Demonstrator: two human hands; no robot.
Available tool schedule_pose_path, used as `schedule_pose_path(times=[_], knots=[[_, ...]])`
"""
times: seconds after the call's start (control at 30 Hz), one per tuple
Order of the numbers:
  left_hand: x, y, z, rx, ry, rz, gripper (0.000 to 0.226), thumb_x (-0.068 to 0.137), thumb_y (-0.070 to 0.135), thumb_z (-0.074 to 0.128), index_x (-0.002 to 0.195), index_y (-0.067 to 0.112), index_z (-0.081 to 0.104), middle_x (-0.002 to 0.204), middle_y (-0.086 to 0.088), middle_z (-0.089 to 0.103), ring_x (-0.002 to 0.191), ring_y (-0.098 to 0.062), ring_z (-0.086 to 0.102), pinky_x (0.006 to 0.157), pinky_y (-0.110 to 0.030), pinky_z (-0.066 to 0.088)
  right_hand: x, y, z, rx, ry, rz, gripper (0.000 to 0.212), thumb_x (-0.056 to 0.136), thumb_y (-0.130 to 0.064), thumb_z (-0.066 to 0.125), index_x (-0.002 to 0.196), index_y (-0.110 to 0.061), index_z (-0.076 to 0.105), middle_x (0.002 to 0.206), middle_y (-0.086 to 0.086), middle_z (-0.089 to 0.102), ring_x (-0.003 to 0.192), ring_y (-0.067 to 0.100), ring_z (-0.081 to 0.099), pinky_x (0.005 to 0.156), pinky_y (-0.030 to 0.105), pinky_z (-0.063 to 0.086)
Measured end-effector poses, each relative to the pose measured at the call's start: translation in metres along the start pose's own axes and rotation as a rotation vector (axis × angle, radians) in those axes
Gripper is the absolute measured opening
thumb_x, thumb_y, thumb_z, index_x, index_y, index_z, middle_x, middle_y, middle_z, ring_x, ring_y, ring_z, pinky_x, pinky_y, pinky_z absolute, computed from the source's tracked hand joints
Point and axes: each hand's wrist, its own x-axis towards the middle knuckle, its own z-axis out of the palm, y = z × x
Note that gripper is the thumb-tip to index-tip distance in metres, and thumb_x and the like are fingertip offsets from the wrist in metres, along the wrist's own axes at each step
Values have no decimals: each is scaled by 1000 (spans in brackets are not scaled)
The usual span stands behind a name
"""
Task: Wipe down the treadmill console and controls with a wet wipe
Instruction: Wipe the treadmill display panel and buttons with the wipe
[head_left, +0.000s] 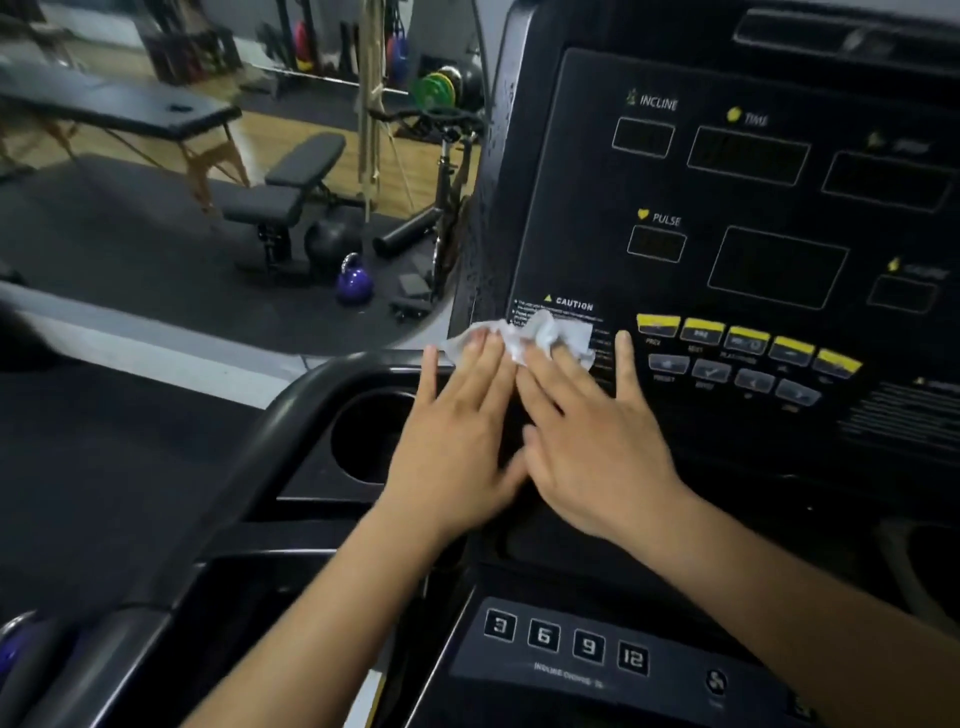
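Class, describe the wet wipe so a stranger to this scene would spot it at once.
Find the black treadmill console on the right, then its lower left corner, under the CAUTION label. There the left hand and right hand press a crumpled wet wipe against the panel. It is the only white, soft thing, left of the yellow buttons.

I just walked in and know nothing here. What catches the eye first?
The left hand and right hand lie side by side, straight fingers pressing a crumpled white wipe on the lower left corner of the black treadmill console, over its caution label. Right of them a row of yellow buttons stands out, and a purple kettlebell sits on the gym floor to the left.
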Motion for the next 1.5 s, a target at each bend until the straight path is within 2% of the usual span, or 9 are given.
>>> schedule_pose_path(times=[0.07,0.2,0.4,0.5,0.63,0.97,1.23,1.3,1.5], knots=[[25,-3,-12,30,59,5,75,89,46,35,151,4,26,159,-16,23,149,-26,13,119,-54,0,17,14,-13,-3,43,28,61,94,-37,24,147,-10,35,157,4,29,143,21,25,111,68,5],[121,-18,-70,104,146,23,80,88,46,34,155,9,11,162,-14,7,150,-25,4,119,-54,-4,81,61,-71,-99,173,127,61,96,-38,22,151,-12,21,162,3,11,147,20,11,110,69,-2],[198,-26,-123,86,182,57,79,89,42,36,155,10,6,162,-15,4,150,-26,2,120,-49,-1,135,102,-120,-65,321,220,57,94,-34,23,147,-14,31,161,0,17,146,20,16,110,70,0],[169,-27,-100,67,206,91,83,84,48,28,154,7,12,162,-15,9,150,-27,3,120,-51,2,117,88,-96,-46,328,207,61,92,-36,24,148,-13,30,161,0,16,147,21,13,112,67,1],[109,-21,-54,-5,208,83,80,88,46,34,153,5,15,161,-14,11,150,-26,3,120,-51,2,78,58,-56,9,266,140,62,94,-39,26,151,-14,23,162,1,13,148,21,6,112,66,0],[10,6,-2,35,86,5,69,89,42,36,146,3,36,154,-16,33,147,-26,22,119,-54,6,5,6,9,145,155,60,60,92,-39,25,142,-12,43,154,3,35,144,21,26,113,65,7],[-18,25,12,48,44,-40,63,86,34,43,140,3,45,146,-18,46,141,-27,36,114,-62,19,-23,-11,28,277,192,62,57,90,-34,27,135,-9,53,147,5,46,138,21,37,112,65,15],[-23,29,14,17,29,-54,63,87,34,40,142,4,42,149,-15,43,143,-24,32,114,-63,18,-27,-13,31,294,198,66,56,89,-33,30,134,-9,53,146,5,46,138,21,38,112,65,14],[-20,35,11,-22,-38,-52,74,89,33,41,153,5,18,161,-12,15,150,-22,5,118,-57,9,-33,-5,30,278,236,72,55,85,-28,56,137,-10,50,147,2,45,137,19,40,111,68,15]])
